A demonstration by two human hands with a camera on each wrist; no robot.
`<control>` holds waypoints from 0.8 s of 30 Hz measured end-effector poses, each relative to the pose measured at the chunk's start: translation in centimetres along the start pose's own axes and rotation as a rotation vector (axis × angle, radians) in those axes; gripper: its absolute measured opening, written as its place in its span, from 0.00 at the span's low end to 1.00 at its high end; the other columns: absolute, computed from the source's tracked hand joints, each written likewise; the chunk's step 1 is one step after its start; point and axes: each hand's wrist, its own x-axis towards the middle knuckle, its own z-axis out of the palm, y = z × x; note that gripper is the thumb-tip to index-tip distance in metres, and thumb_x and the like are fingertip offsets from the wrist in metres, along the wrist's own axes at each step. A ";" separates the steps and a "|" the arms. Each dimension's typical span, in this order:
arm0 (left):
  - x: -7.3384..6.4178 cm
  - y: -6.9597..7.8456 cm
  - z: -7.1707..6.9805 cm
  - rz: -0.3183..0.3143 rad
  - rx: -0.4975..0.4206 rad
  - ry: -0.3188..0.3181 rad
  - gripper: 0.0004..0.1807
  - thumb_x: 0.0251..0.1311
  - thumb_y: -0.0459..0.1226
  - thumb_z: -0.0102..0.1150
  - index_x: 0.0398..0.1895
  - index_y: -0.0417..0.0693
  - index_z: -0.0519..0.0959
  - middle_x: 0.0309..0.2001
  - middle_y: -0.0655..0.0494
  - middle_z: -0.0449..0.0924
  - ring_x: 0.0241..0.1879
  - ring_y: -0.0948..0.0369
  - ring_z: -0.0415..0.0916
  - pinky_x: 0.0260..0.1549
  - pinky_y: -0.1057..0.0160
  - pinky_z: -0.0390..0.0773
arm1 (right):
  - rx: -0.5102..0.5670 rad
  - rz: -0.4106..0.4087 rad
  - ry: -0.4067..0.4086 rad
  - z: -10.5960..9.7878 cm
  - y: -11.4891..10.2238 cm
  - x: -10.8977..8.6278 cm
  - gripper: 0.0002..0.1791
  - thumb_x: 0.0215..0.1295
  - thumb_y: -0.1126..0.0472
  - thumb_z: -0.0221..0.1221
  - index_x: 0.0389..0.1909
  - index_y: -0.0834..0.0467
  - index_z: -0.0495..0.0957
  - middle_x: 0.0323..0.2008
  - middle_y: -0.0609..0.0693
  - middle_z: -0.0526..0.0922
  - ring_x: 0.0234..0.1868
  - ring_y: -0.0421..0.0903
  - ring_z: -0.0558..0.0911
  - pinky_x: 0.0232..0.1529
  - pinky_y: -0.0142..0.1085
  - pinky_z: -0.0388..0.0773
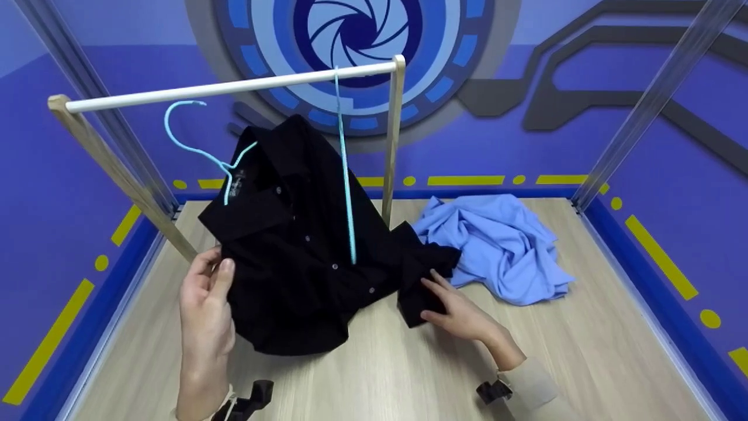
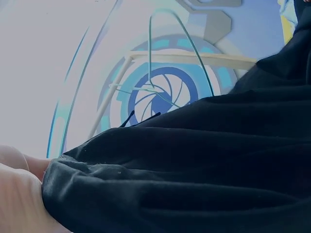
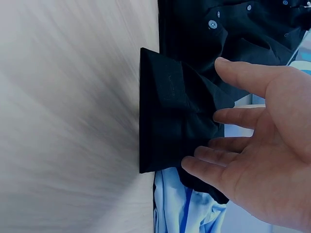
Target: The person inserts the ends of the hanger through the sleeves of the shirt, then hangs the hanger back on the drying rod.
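Observation:
A black button-up shirt [image 1: 280, 275] hangs in front of the rack, its collar turned up toward the rail. My left hand [image 1: 205, 310] pinches the shirt's left side between thumb and fingers; in the left wrist view the hand [image 2: 22, 194] meets the bunched black cloth. The light blue hanger [image 1: 198, 151] has its shoulders partly inside the collar, and its hook stands free below the rail. My right hand [image 1: 459, 307], fingers spread, is at the black sleeve cuff [image 3: 163, 116]. In the right wrist view its fingertips overlap the cuff; whether they press it I cannot tell.
A wooden rack with a white rail [image 1: 234, 86] stands behind the shirt. A second light blue hanger [image 1: 346, 193] hangs edge-on from that rail, in front of the shirt. To the right, a crumpled blue garment [image 1: 502, 245] lies on the wooden tabletop [image 1: 596, 351]. Printed blue panels surround the table.

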 end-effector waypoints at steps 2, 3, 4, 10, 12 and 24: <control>0.2 0.1 0.1 -0.001 0.010 -0.012 0.08 0.75 0.23 0.46 0.50 0.32 0.74 0.46 0.49 0.79 0.44 0.59 0.77 0.44 0.68 0.78 | 0.000 0.000 0.004 0.0 0.0 0.1 0.38 0.73 0.56 0.63 0.76 0.69 0.60 0.77 0.72 0.48 0.75 0.71 0.54 0.71 0.61 0.55; 0.3 0.2 0.1 0.000 0.017 -0.016 0.08 0.75 0.23 0.46 0.50 0.31 0.74 0.46 0.49 0.78 0.44 0.59 0.77 0.44 0.68 0.78 | 0.001 0.000 0.006 0.0 -0.1 0.2 0.39 0.73 0.56 0.63 0.76 0.69 0.60 0.77 0.72 0.48 0.75 0.70 0.54 0.71 0.61 0.55; 0.4 0.2 0.1 0.003 0.025 -0.020 0.08 0.75 0.23 0.46 0.50 0.31 0.74 0.46 0.49 0.78 0.44 0.59 0.77 0.44 0.68 0.78 | 0.000 0.002 0.007 0.0 -0.1 0.3 0.39 0.73 0.56 0.63 0.76 0.69 0.59 0.77 0.71 0.48 0.75 0.70 0.54 0.72 0.61 0.55; 1.0 0.5 0.2 0.016 0.039 -0.044 0.08 0.75 0.24 0.46 0.50 0.32 0.74 0.46 0.48 0.78 0.43 0.59 0.77 0.42 0.67 0.78 | -0.004 0.017 0.005 0.1 -0.2 0.6 0.39 0.73 0.57 0.63 0.76 0.70 0.59 0.77 0.71 0.49 0.75 0.69 0.54 0.72 0.60 0.55; 1.3 0.6 0.2 0.017 0.024 -0.047 0.08 0.75 0.24 0.46 0.49 0.32 0.74 0.45 0.48 0.78 0.42 0.59 0.77 0.42 0.67 0.78 | -0.009 0.015 0.013 0.0 -0.2 0.7 0.39 0.72 0.57 0.63 0.76 0.70 0.59 0.77 0.71 0.50 0.75 0.69 0.55 0.72 0.60 0.55; 2.3 1.1 0.5 0.034 0.049 -0.050 0.08 0.75 0.23 0.45 0.49 0.32 0.75 0.46 0.47 0.76 0.43 0.58 0.76 0.42 0.68 0.78 | -0.023 -0.017 0.057 0.1 -0.4 1.0 0.38 0.72 0.55 0.64 0.74 0.71 0.62 0.75 0.73 0.56 0.74 0.71 0.57 0.71 0.62 0.55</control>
